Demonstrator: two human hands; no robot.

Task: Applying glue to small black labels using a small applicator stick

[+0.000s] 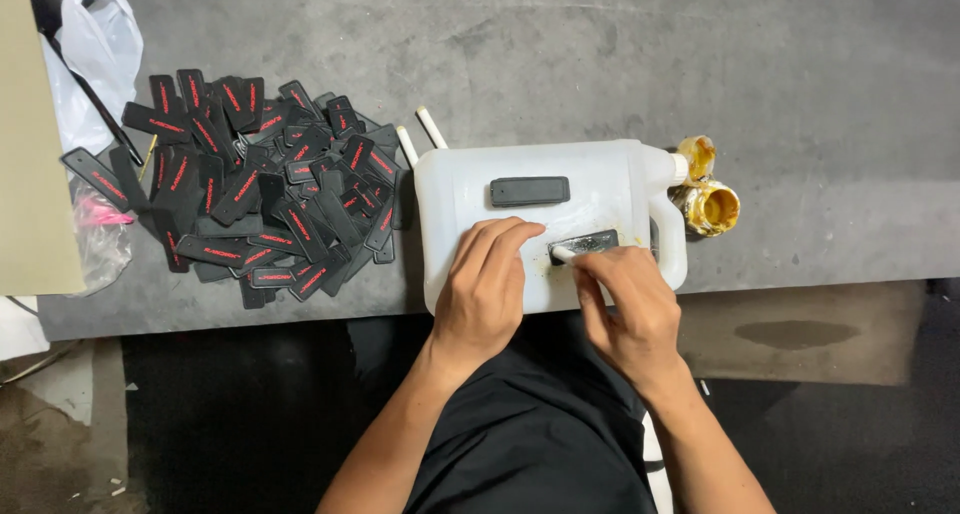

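Right hand (pixel 628 309) pinches a small white brush (pixel 562 257) onto a black rubber patch (pixel 585 242). Left hand (pixel 487 284) fingertips press the patch flat against a white plastic jerrycan (pixel 470 189) lying at the tabletop's near edge. Patch pile (pixel 255 189) sits left; open glue tin (pixel 708 207) right.

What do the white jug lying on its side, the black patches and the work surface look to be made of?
White jug: probably translucent plastic, semi-matte, with a moulded handle and milky look.
Black patches: seemingly soft rubber or PVC, matte black with raised red marks; one black patch lies flat on the jug.
Work surface: grey, dull and scuffed, perhaps a felt-like mat or painted board; unclear.
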